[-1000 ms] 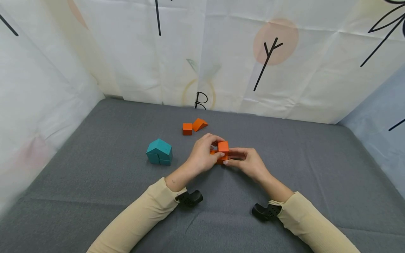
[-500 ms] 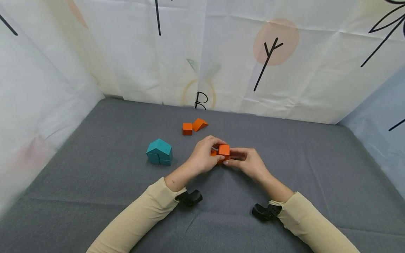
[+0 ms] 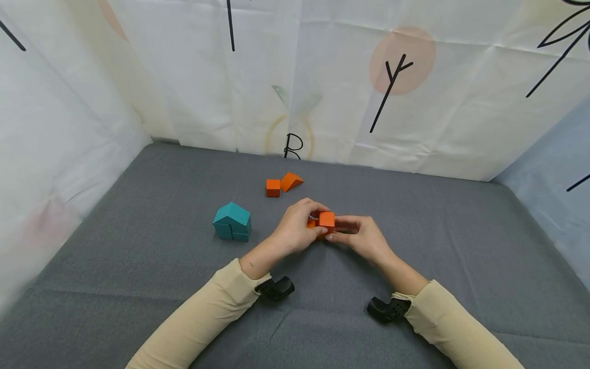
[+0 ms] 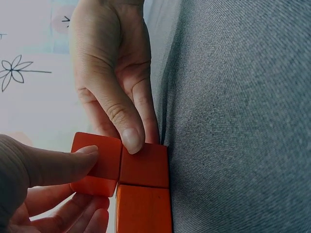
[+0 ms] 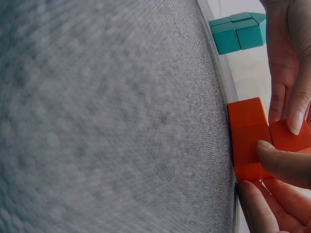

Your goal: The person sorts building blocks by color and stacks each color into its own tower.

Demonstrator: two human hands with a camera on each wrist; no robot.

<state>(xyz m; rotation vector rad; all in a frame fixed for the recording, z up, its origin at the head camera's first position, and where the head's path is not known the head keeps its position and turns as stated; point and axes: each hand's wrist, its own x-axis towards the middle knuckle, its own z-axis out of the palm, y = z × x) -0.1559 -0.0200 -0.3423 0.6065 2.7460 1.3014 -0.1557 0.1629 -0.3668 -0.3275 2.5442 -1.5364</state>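
My left hand (image 3: 297, 228) pinches an orange cube (image 3: 327, 218) between thumb and fingers. That cube sits directly over a lower orange cube (image 4: 145, 167), slightly out of line with it. Thumb and fingers of my right hand (image 3: 364, 237) grip the lower cube from the right side. Beside the lower cube, touching it on the cloth, is another orange block (image 5: 247, 111); in the head view it is mostly hidden behind my left hand.
A teal house shape (image 3: 232, 222) of stacked blocks with a pointed top stands to the left. Farther back lie a loose orange cube (image 3: 273, 188) and an orange triangular block (image 3: 291, 181). Grey cloth (image 3: 415, 246) covers the table, and a white patterned curtain (image 3: 332, 77) hangs behind.
The upper orange cube, pinched by my left hand, has come down a little onto the lower cube and shifted slightly right. My right hand has stayed in place.
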